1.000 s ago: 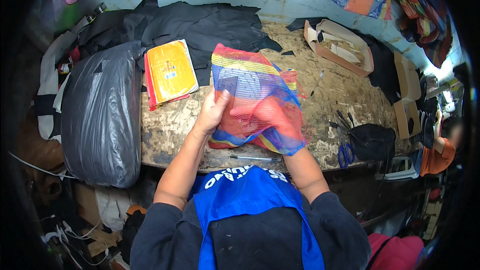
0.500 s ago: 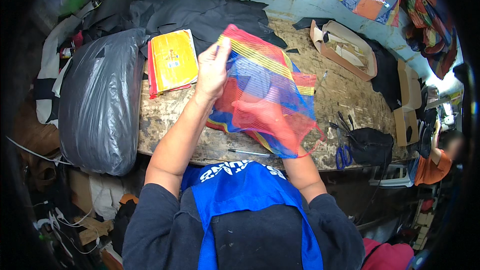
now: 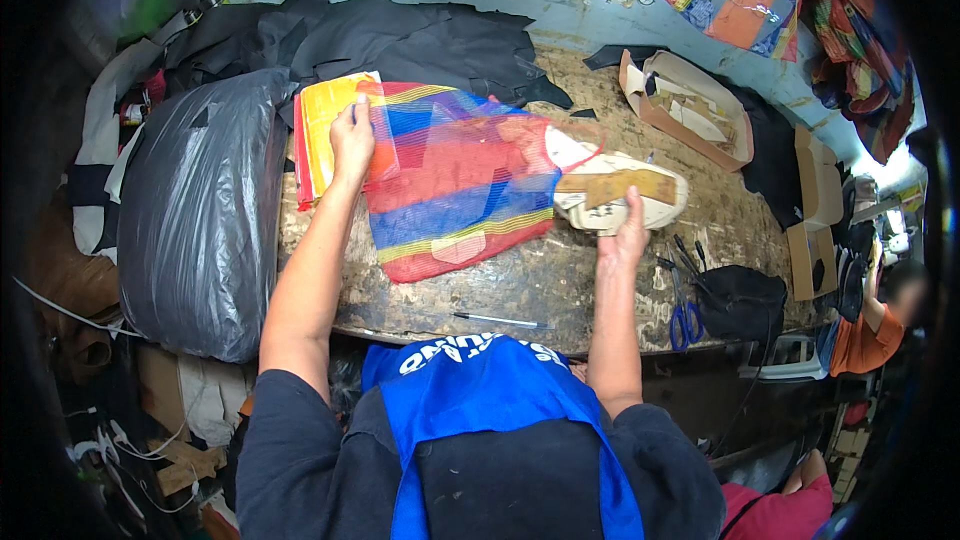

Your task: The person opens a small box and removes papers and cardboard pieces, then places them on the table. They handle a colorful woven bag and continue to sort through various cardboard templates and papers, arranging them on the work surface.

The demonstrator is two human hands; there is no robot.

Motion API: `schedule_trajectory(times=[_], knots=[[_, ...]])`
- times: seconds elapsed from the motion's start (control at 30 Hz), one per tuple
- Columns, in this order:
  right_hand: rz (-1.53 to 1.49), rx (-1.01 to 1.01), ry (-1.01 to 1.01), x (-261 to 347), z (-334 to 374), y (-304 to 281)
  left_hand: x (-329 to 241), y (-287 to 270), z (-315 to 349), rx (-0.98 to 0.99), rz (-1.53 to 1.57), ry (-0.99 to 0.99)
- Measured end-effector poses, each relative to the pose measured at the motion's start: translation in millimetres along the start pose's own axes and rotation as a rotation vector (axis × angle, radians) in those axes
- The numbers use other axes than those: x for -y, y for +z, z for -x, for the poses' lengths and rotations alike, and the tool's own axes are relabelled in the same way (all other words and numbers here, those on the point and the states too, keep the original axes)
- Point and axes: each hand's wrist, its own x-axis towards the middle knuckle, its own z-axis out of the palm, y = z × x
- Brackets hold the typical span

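- I counted two bare hands over one tabletop (image 3: pixel 400 305), working one mesh bag (image 3: pixel 480 180) and one bundle of pale pieces (image 3: pixel 660 205).
- The left hand (image 3: pixel 352 143) was closed in a pinch on the bag's upper left end, above the yellow book (image 3: pixel 340 105).
- The right hand (image 3: pixel 627 225) was wrapped around the near side of the bundle, thumb on top; I could not see the fingers beneath.
- The bag lay spread between the hands, with the bundle at its right end; I could not tell how much of the bundle was inside.
- I counted one pen (image 3: pixel 500 320) near the front edge and one pair of blue-handled scissors (image 3: pixel 686 328) just beside a black pouch (image 3: pixel 742 298).
- A shallow cardboard box (image 3: pixel 738 147) held pale and brown scraps (image 3: pixel 690 112); the pouch's contents were hidden from me.
- One bulging sack (image 3: pixel 200 220) of shiny, wrinkled dark plastic stood at left, contents unreadable.
- The bag was thin, see-through netting striped red, blue and yellow; the bundle was cream with a flat tan strip across it.
- Behind lay ragged, matt black sheets (image 3: pixel 410 45); the tabletop's surface was worn and blotchy.
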Motion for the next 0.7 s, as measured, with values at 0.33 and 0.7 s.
schedule_trajectory(times=[0.33, 0.7], knots=[[0.124, 0.02, -0.385, 76, -10, 11, -62, 37, -128, 0.078, -0.202, 0.235], [0.836, 0.659, -1.159, 22, 39, -15, -22, 16, -19, 0.569, -0.675, -0.135]])
